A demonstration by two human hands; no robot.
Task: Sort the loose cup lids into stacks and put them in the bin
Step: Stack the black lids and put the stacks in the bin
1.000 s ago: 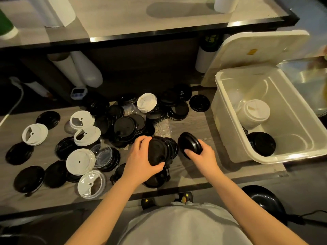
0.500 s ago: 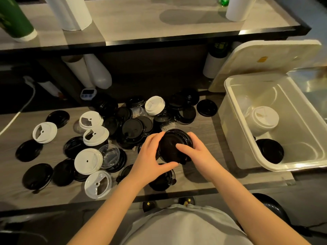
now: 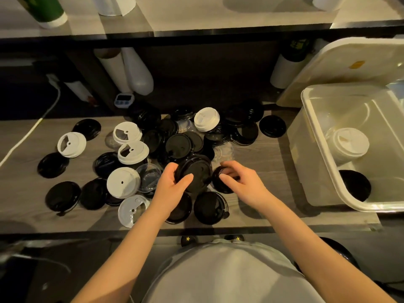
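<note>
Several loose black, white and clear cup lids (image 3: 179, 145) lie scattered over the grey wooden counter (image 3: 258, 158). My left hand (image 3: 172, 189) grips a stack of black lids (image 3: 194, 173) held just above the pile. Just to its right, my right hand (image 3: 240, 184) curls its fingers round another black lid (image 3: 220, 182) lying on the counter. At the right stands the open white bin (image 3: 323, 149), holding a stack of white lids (image 3: 347, 145) and a stack of black lids (image 3: 354, 184).
The bin's lid (image 3: 341, 68) leans open behind it. White cup sleeves (image 3: 135, 71) and a small timer (image 3: 123, 100) sit under the upper shelf (image 3: 196, 31). A white cable (image 3: 32, 130) runs at the left. A black stool seat shows at lower right.
My right hand has left the stack in my left hand and moved right onto another black lid on the counter. The view has shifted closer and leftward.
</note>
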